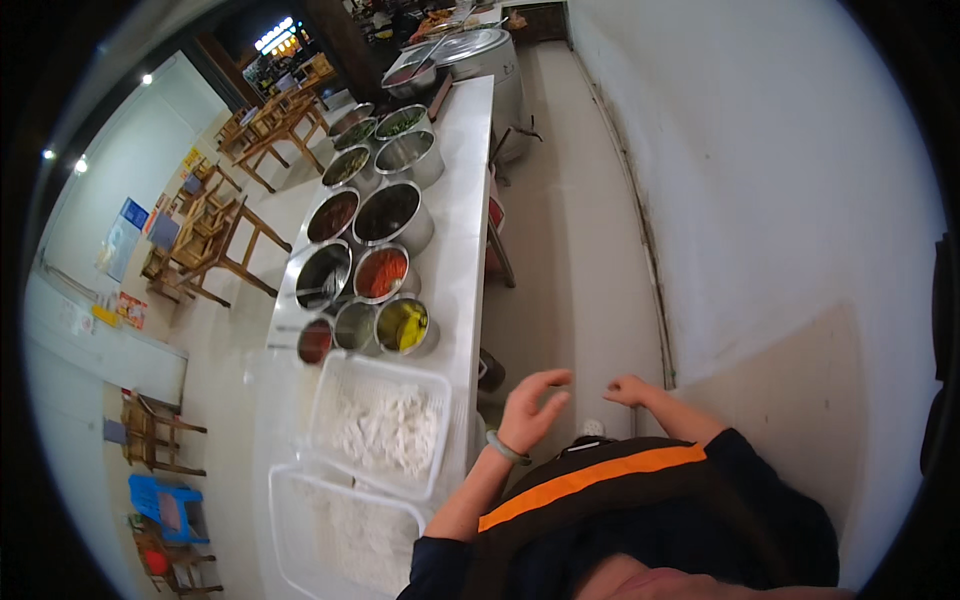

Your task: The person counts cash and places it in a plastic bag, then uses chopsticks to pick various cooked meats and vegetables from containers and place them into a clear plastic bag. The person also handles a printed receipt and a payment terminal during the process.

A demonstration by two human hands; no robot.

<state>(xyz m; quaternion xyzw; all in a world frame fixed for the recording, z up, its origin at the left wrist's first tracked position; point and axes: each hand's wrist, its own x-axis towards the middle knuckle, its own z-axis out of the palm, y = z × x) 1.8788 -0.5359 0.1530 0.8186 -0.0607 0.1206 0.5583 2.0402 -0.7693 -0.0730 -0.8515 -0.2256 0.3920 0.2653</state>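
My left hand [535,410], with a pale bangle [508,449] at its wrist, is held in the air in front of my body, thumb and fingers apart and nothing in them. To its right, my right hand [626,390] hovers near the wall with its fingers curled in. Whether it holds anything small cannot be made out. Both hands are above the dark apron [590,480] with an orange band that I wear. Nearest to my left hand on the table is a white plastic basket [440,440] with crumpled white pieces in it.
A long white table [462,200] runs ahead on my left. Several steel pots stand on it, including one with red food [382,272] and one with yellow pieces [408,325]. A second white basket [280,530] is nearer. The wall [760,180] bounds my right.
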